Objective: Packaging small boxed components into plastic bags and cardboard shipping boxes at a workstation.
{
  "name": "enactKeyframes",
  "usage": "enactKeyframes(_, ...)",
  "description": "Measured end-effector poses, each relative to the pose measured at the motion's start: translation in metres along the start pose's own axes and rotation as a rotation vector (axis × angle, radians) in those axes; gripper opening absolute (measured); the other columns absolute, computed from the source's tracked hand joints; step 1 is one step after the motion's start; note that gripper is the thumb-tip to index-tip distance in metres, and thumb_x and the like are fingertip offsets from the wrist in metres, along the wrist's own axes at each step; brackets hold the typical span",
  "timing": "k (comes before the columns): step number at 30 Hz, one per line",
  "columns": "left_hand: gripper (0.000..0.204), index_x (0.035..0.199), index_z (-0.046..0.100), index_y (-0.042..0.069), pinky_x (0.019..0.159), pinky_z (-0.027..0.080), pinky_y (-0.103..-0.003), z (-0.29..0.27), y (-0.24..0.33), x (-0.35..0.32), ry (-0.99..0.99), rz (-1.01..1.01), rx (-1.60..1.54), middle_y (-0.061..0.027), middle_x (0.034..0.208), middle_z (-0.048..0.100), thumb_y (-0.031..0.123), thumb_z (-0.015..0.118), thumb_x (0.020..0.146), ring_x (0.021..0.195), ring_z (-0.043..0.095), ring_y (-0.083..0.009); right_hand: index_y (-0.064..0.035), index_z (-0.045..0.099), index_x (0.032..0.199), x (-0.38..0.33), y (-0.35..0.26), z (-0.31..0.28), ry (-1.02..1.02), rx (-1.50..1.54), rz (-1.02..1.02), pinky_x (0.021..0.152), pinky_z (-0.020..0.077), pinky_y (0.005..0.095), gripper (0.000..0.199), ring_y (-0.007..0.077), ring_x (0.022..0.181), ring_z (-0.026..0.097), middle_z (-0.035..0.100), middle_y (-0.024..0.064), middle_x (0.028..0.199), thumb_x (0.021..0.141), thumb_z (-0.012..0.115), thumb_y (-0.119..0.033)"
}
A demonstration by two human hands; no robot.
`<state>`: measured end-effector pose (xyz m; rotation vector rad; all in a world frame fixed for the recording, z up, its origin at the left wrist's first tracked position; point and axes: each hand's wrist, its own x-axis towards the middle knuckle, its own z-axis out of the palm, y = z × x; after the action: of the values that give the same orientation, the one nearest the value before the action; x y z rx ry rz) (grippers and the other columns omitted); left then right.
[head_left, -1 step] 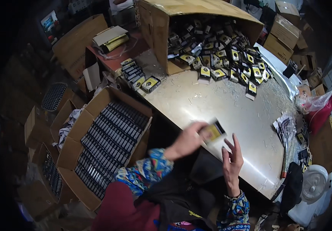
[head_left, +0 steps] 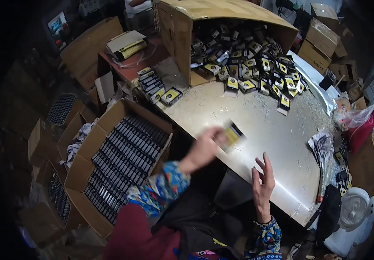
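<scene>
While the left hand (head_left: 204,149) grips a small yellow-black box (head_left: 232,135) over the table (head_left: 278,130), the right hand (head_left: 263,184) hovers nearby, fingers spread, empty.

- A big tipped carton (head_left: 221,17) lies on its side at the far end of my counter (head_left: 282,143), spilling a heap of small black-and-yellow boxes (head_left: 256,65).
- To my left an open carton (head_left: 87,173) sits packed with neat rows of dark boxes (head_left: 126,156).
- A short row of the same boxes (head_left: 152,84) stands at the counter's far left corner.
- A white fan (head_left: 354,210) stands low on my right.
- A red bag (head_left: 362,130) hangs beyond the counter's right edge.
</scene>
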<state>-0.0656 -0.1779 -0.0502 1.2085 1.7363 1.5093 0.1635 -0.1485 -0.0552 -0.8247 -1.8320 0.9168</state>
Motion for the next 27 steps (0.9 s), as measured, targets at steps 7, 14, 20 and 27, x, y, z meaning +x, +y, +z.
enactKeyframes(7, 0.05, 0.106, 0.059, -0.001, 0.1, 0.034, -0.049, -0.132, -0.075, 0.112, 0.492, -0.075, 0.713, -0.0225, 0.116, 0.053, 0.045, 0.062, 0.087, 0.116, 0.043, -0.042, 0.0046, 0.051, 0.131, -0.006, 0.026, 0.004, 0.037, 0.157, 0.301, 0.086, 0.0534, 0.029, 0.037, 0.0218, 0.101, 0.066, 0.062, 0.0171, 0.121, 0.096, 0.056, -0.006)
enactKeyframes(14, 0.037, 0.102, 0.057, 0.005, 0.092, 0.038, -0.043, -0.132, -0.048, 0.103, 0.382, 0.243, 1.099, -0.0124, 0.11, 0.056, 0.027, 0.073, 0.076, 0.109, 0.046, -0.0322, 0.0039, 0.058, 0.121, -0.004, 0.031, -0.02, -0.088, 0.207, 0.361, 0.082, 0.0533, 0.0271, 0.028, 0.0194, 0.096, 0.067, 0.067, 0.013, 0.111, 0.095, 0.058, -0.004)
enactKeyframes(20, 0.046, 0.116, 0.055, 0.007, 0.094, 0.04, -0.038, -0.082, -0.035, 0.159, 0.062, 0.747, 1.235, -0.0096, 0.117, 0.055, 0.011, 0.07, 0.072, 0.112, 0.049, -0.0279, -0.0018, 0.06, 0.119, 0.103, 0.084, -0.027, -0.111, -0.537, -0.216, 0.092, 0.0486, 0.0366, 0.029, 0.0351, 0.112, 0.058, 0.063, 0.0175, 0.116, 0.092, 0.06, -0.013)
enactKeyframes(27, 0.03, 0.115, 0.058, 0.017, 0.087, 0.044, -0.037, 0.011, -0.013, 0.256, -0.408, 1.0, 1.514, -0.0065, 0.109, 0.057, 0.012, 0.056, 0.085, 0.107, 0.052, -0.0238, -0.0055, 0.046, 0.136, 0.239, 0.164, 0.024, -0.115, -0.788, -0.09, 0.108, 0.0317, 0.0537, 0.05, 0.0406, 0.133, 0.038, 0.043, 0.0222, 0.142, 0.097, 0.049, -0.038)
